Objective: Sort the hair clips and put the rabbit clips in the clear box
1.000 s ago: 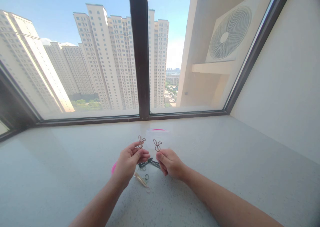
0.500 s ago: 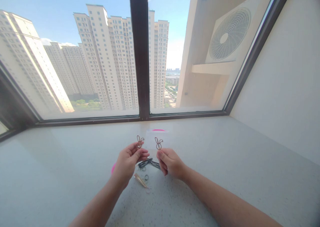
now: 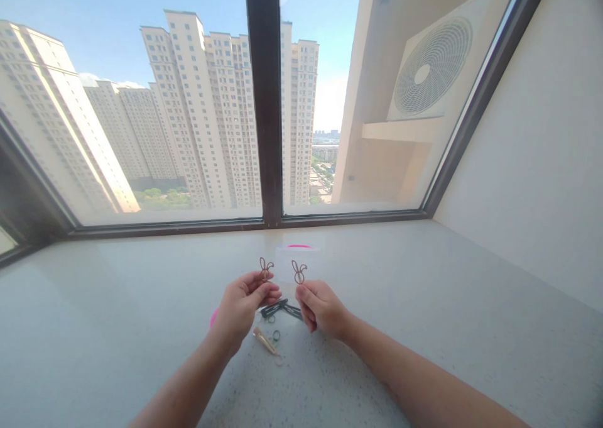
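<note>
Two rabbit-shaped wire pieces held up side by side

Head view: the left hand [image 3: 245, 302] pinches one brown rabbit-shaped piece [image 3: 266, 268] between thumb and fingers, its other fingers loosely spread. The right hand [image 3: 323, 305] grips the matching piece [image 3: 298, 272] low down between thumb and forefinger, the remaining fingers curled in. Both pieces stand upright above the pale counter [image 3: 424, 327], near each other but apart.

The step in hand looks like showing or comparing the pair. Any next move, I judge, calls for a light, steady pinch, since such thin wire could twist or slip.

By count: two hands, two rabbit-shaped pieces, one in each. Below and between the hands lie what look like two dark hair clips, a left one [image 3: 274, 308] and a right one [image 3: 294, 312] partly behind the right hand. Nearer the viewer lies one slim beige clip [image 3: 264, 340], with one dark green ring [image 3: 276, 331] just beside it. A second small ring sits by the dark clips; a faint pale loop near the beige clip is too indistinct to name. One pink item [image 3: 214, 317] shows behind the left hand, mostly hidden. Beyond both hands there is one pink strip [image 3: 299, 247] along something translucent.
</note>
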